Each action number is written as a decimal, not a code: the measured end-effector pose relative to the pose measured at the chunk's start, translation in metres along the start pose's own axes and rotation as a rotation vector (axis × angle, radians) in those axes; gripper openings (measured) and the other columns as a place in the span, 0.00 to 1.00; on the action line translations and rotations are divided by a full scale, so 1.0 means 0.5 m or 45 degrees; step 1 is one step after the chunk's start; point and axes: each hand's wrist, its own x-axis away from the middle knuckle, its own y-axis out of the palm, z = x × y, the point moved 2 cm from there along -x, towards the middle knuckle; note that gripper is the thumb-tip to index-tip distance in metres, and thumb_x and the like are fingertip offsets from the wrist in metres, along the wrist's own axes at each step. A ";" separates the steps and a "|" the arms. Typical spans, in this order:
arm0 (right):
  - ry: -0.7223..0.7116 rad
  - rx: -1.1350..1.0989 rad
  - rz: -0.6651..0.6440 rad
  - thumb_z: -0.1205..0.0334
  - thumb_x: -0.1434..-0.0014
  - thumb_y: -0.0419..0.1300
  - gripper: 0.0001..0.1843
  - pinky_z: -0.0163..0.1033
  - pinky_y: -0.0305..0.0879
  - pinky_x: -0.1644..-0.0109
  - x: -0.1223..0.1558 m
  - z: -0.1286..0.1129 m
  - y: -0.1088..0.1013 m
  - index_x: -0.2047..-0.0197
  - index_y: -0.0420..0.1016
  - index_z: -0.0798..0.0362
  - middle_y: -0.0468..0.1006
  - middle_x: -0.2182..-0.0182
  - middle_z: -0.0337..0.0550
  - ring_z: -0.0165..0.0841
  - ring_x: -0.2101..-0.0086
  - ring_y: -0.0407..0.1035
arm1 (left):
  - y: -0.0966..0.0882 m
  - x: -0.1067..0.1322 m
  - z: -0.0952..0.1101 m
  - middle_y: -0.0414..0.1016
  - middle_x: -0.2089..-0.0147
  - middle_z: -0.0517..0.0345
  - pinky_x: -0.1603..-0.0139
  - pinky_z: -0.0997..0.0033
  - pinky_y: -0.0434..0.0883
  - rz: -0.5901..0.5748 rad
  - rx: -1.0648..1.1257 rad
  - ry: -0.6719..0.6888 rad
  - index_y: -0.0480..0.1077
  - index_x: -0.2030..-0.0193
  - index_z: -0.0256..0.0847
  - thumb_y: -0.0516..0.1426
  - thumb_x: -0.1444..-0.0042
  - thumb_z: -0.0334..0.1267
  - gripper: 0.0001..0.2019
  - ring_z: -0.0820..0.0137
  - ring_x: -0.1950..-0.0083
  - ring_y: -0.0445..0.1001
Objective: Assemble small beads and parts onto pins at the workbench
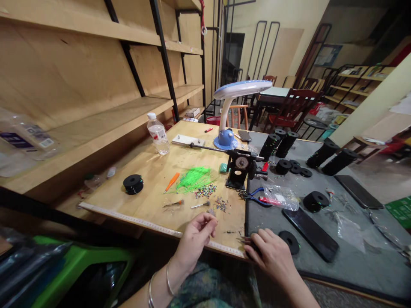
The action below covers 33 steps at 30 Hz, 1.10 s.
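My left hand [199, 231] is above the table's front edge, thumb and fingertips pinched together; whatever is between them is too small to make out. My right hand [270, 251] rests at the edge, closed around a thin pointed metal tool [245, 238] that looks like tweezers. Beyond my hands lie mixed-colour beads [205, 191], small dark pieces [221, 204] and a bundle of bright green strands [194, 179]. An orange pointed tool [172, 182] lies left of the strands. Two small brush-like items [201, 205] [175, 204] are nearer my left hand.
A black hand-cranked winder [238, 169] stands mid-table near blue-handled pliers [258, 197]. Behind it is a desk lamp [224, 139]; a water bottle [158, 134] stands left. Black foam spools [316, 201] and a dark phone [311, 233] lie right. A measuring tape [135, 220] lines the front edge.
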 end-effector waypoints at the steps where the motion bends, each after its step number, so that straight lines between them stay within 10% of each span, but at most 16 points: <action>1: -0.010 0.010 -0.015 0.52 0.36 0.53 0.16 0.38 0.53 0.67 -0.004 0.001 -0.001 0.71 0.69 0.51 0.72 0.73 0.42 0.36 0.70 0.64 | 0.005 -0.003 0.005 0.63 0.78 0.66 0.80 0.83 0.51 0.012 0.015 0.009 0.69 0.69 0.37 0.65 0.53 0.48 0.16 0.81 0.78 0.56; 13: 0.191 -0.466 0.411 0.61 0.37 0.56 0.11 0.45 0.66 0.53 -0.020 -0.041 -0.038 0.52 0.70 0.52 0.77 0.59 0.50 0.41 0.58 0.69 | 0.005 -0.003 0.007 0.64 0.77 0.65 0.78 0.82 0.52 0.075 0.066 0.050 0.70 0.68 0.37 0.64 0.51 0.45 0.13 0.80 0.77 0.56; 21: 0.342 -1.611 -0.126 0.57 0.36 0.53 0.14 0.34 0.69 0.66 -0.151 -0.181 -0.008 0.49 0.65 0.52 0.78 0.65 0.43 0.33 0.67 0.73 | -0.028 0.018 -0.005 0.73 0.69 0.58 0.61 0.73 0.67 0.161 -0.132 0.245 0.72 0.69 0.38 0.61 0.47 0.43 0.10 0.69 0.65 0.70; 33: 0.067 -0.802 -0.265 0.64 0.38 0.50 0.11 0.31 0.59 0.71 -0.149 -0.189 0.048 0.70 0.69 0.51 0.76 0.78 0.39 0.33 0.76 0.71 | -0.123 0.032 -0.026 0.67 0.74 0.62 0.69 0.78 0.64 0.486 -0.141 0.195 0.70 0.70 0.37 0.62 0.49 0.47 0.14 0.74 0.72 0.64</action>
